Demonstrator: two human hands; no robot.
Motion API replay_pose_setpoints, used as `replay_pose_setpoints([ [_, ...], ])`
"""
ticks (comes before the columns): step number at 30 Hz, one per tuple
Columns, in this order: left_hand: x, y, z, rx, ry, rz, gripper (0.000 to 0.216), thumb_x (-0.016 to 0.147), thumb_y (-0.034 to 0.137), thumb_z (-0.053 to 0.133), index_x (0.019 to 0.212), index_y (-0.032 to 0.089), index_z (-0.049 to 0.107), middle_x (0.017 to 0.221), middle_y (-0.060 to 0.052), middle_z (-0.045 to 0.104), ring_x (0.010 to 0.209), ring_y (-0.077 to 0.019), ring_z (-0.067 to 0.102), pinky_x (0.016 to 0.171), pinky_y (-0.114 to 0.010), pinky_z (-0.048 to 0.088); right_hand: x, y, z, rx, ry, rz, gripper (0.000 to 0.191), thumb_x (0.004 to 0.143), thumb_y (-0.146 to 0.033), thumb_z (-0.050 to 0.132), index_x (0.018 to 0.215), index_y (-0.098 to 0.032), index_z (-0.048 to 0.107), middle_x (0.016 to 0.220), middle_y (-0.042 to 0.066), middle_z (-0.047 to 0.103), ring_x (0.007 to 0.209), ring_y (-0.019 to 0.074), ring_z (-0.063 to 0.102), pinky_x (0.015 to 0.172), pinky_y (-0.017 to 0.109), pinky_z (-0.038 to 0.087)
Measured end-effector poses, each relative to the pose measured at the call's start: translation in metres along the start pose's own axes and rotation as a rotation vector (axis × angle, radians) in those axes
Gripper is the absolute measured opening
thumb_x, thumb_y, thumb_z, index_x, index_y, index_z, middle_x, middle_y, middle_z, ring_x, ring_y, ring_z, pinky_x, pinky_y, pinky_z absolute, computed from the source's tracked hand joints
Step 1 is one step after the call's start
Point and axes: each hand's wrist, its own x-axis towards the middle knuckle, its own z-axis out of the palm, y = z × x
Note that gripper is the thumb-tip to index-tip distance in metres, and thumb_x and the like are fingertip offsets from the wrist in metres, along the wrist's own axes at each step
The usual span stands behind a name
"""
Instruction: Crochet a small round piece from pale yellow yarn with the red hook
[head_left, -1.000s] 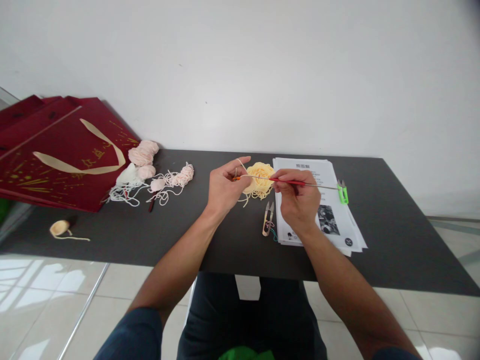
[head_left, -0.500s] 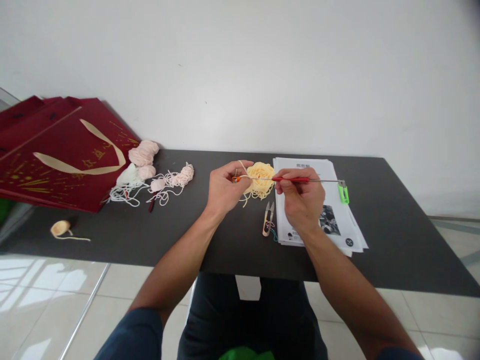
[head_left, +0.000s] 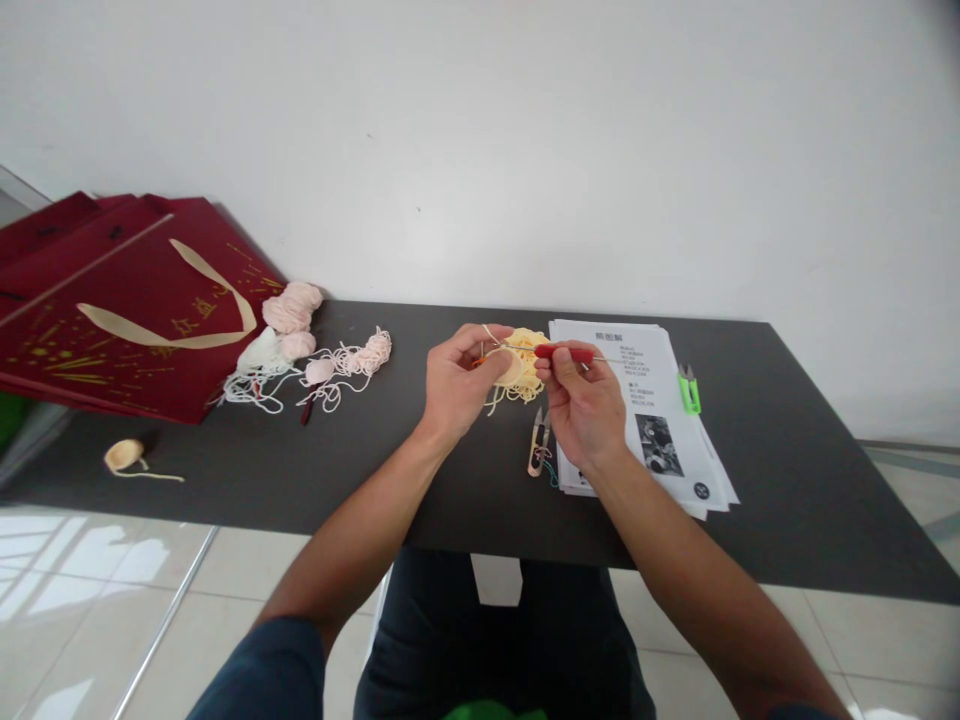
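Observation:
My left hand [head_left: 456,380] is closed, pinching a small round yellow crochet piece [head_left: 511,368] with a strand of yellow yarn over the forefinger. My right hand [head_left: 583,400] is closed on a red-handled crochet hook [head_left: 564,352], whose tip points left into the piece. Both hands hover over the dark table [head_left: 420,470], just in front of a loose bundle of yellow yarn [head_left: 529,362]. The two hands are close together, almost touching.
Thread snips [head_left: 537,442] lie by my right wrist, beside a stack of printed sheets [head_left: 645,400] and green snips [head_left: 689,388]. Pink and white yarn pieces [head_left: 300,345] lie to the left, next to red gift bags [head_left: 127,310]. A small beige crochet piece [head_left: 124,455] rests far left.
My right hand has slid left along the hook toward my left hand, and the hook's tip has gone into the yellow piece. The camera view shifted slightly.

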Motion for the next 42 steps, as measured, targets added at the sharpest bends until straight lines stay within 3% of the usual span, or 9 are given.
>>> replay_pose_setpoints([
  [5, 0.002, -0.004, -0.002, -0.032, -0.003, -0.008, 0.035, 0.075, 0.021, 0.083, 0.11, 0.026, 0.081, 0.086, 0.001, 0.074, 0.074, -0.0109, 0.064, 0.072, -0.026, 0.053, -0.007, -0.004, 0.008, -0.08, 0.033, -0.119, 0.013, 0.088, -0.029, 0.08, 0.095, -0.025, 0.071, 0.088, -0.002, 0.082, 0.071, 0.01, 0.077, 0.07, 0.022, 0.068],
  [10, 0.005, -0.007, -0.002, -0.139, 0.011, -0.077, 0.042, 0.073, 0.023, 0.087, 0.114, 0.024, 0.079, 0.084, 0.0, 0.077, 0.074, -0.0106, 0.066, 0.073, -0.026, 0.052, -0.024, -0.005, 0.012, -0.433, 0.056, -0.408, 0.016, 0.091, -0.023, 0.075, 0.106, -0.028, 0.079, 0.094, 0.001, 0.084, 0.076, 0.0159, 0.079, 0.077, 0.033, 0.07],
  [13, 0.007, -0.005, -0.002, -0.269, 0.019, -0.172, 0.043, 0.07, 0.024, 0.091, 0.111, 0.024, 0.079, 0.086, -0.001, 0.077, 0.075, -0.0106, 0.067, 0.075, -0.026, 0.053, -0.03, -0.001, 0.009, -0.593, -0.065, -0.639, 0.027, 0.09, -0.018, 0.075, 0.11, -0.034, 0.081, 0.113, 0.002, 0.083, 0.096, 0.0224, 0.081, 0.091, 0.044, 0.069],
  [15, 0.008, -0.001, -0.002, -0.338, 0.002, -0.237, 0.043, 0.068, 0.024, 0.092, 0.109, 0.023, 0.079, 0.086, -0.002, 0.077, 0.074, -0.0106, 0.067, 0.076, -0.027, 0.053, -0.031, 0.003, 0.006, -0.614, -0.122, -0.694, 0.033, 0.089, -0.016, 0.075, 0.113, -0.037, 0.08, 0.119, 0.001, 0.082, 0.105, 0.0246, 0.079, 0.097, 0.049, 0.067],
  [18, 0.008, 0.004, -0.004, -0.395, -0.033, -0.303, 0.041, 0.067, 0.022, 0.092, 0.106, 0.022, 0.08, 0.086, -0.002, 0.077, 0.072, -0.0111, 0.066, 0.075, -0.027, 0.054, -0.027, 0.007, 0.005, -0.5, -0.117, -0.588, 0.03, 0.089, -0.018, 0.076, 0.112, -0.037, 0.08, 0.119, 0.0, 0.082, 0.104, 0.0237, 0.08, 0.093, 0.048, 0.069],
  [22, 0.008, 0.006, -0.005, -0.4, -0.049, -0.325, 0.04, 0.066, 0.019, 0.09, 0.105, 0.021, 0.081, 0.084, -0.002, 0.075, 0.07, -0.0106, 0.064, 0.073, -0.027, 0.053, -0.015, 0.006, 0.005, -0.204, -0.082, -0.324, 0.016, 0.091, -0.024, 0.074, 0.104, -0.032, 0.079, 0.106, 0.0, 0.084, 0.086, 0.0174, 0.08, 0.075, 0.036, 0.07],
  [25, 0.008, 0.006, -0.004, -0.381, -0.061, -0.327, 0.041, 0.064, 0.016, 0.089, 0.105, 0.02, 0.081, 0.084, -0.001, 0.075, 0.069, -0.0099, 0.064, 0.072, -0.027, 0.052, -0.006, 0.001, 0.004, -0.082, -0.055, -0.222, 0.007, 0.089, -0.026, 0.078, 0.096, -0.029, 0.076, 0.095, -0.001, 0.083, 0.075, 0.0122, 0.076, 0.07, 0.028, 0.067],
  [31, 0.008, 0.007, -0.005, -0.318, -0.094, -0.273, 0.043, 0.063, 0.014, 0.084, 0.106, 0.021, 0.081, 0.078, 0.0, 0.071, 0.067, -0.0104, 0.061, 0.069, -0.028, 0.05, -0.001, -0.01, 0.005, -0.001, -0.068, -0.252, 0.011, 0.084, -0.024, 0.083, 0.09, -0.027, 0.074, 0.093, -0.002, 0.08, 0.072, 0.0096, 0.071, 0.065, 0.023, 0.06],
  [42, 0.009, 0.009, -0.011, -0.3, -0.171, -0.272, 0.035, 0.062, 0.013, 0.071, 0.094, 0.016, 0.083, 0.064, -0.001, 0.065, 0.058, -0.0105, 0.052, 0.059, -0.026, 0.04, -0.002, -0.013, -0.001, -0.068, -0.136, -0.309, 0.013, 0.085, -0.026, 0.083, 0.09, -0.026, 0.071, 0.093, 0.0, 0.079, 0.069, 0.0113, 0.07, 0.063, 0.027, 0.055],
])
